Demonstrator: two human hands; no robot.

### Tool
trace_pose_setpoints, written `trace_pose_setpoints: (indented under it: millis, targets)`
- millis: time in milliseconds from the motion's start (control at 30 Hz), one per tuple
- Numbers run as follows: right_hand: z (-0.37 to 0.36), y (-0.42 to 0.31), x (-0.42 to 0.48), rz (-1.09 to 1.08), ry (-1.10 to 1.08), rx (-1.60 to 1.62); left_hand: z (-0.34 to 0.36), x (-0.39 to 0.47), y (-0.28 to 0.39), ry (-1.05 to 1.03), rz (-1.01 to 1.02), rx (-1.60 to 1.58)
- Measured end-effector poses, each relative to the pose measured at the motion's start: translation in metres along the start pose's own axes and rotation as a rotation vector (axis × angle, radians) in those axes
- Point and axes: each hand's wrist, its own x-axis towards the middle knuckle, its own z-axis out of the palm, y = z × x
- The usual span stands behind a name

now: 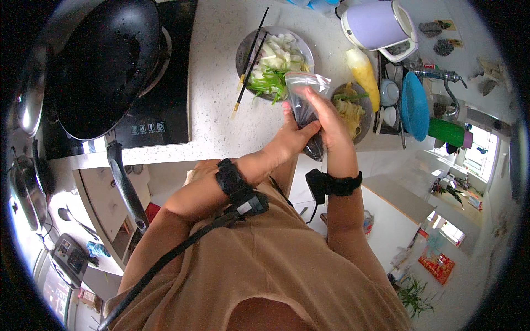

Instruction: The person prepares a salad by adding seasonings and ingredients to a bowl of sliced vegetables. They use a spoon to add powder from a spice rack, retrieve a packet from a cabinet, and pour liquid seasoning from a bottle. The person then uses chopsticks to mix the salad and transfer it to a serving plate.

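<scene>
A clear zip-top plastic bag [299, 99] with dark contents gathered at its bottom is held upright between my two hands at the counter's front edge. My left hand [292, 132] grips the bag from the left, its thumb across the lower part. My right hand [329, 118] holds it from the right, fingers reaching up near the bag's mouth; whether they are inside is unclear. Just beyond the bag sits a round dish [242, 53] of sliced white vegetable [281, 51] and green strips [269, 82]. Black chopsticks [252, 53] with gold-coloured ends lie across its left rim.
Left, a black wok [103, 70] stands on a hob [176, 82], its handle [126, 186] overhanging the counter edge. Right of my hands are a bowl of yellowish scraps [350, 109], a long yellow-and-white vegetable [364, 78], a lilac electric kettle [372, 25], a blue basin [414, 107] and a tap [451, 99].
</scene>
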Motion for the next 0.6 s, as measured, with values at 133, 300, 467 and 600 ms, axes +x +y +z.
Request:
trace_pose_setpoints:
  millis: [133,300,467,600]
  targets:
    - [0.002,-0.015,-0.004,0.093,-0.060,0.103,0.004,0.002,0.003,0.008,0.030,-0.004]
    - [0.010,-0.019,-0.015,0.052,-0.037,0.018,-0.001,0.021,-0.041,0.016,0.155,0.021]
    - [0.006,-0.015,-0.010,0.130,0.012,-0.012,0.003,0.020,-0.035,0.011,0.104,0.017]
    - [0.010,-0.022,-0.013,0.075,0.006,0.018,0.003,0.000,0.000,0.040,0.053,0.136]
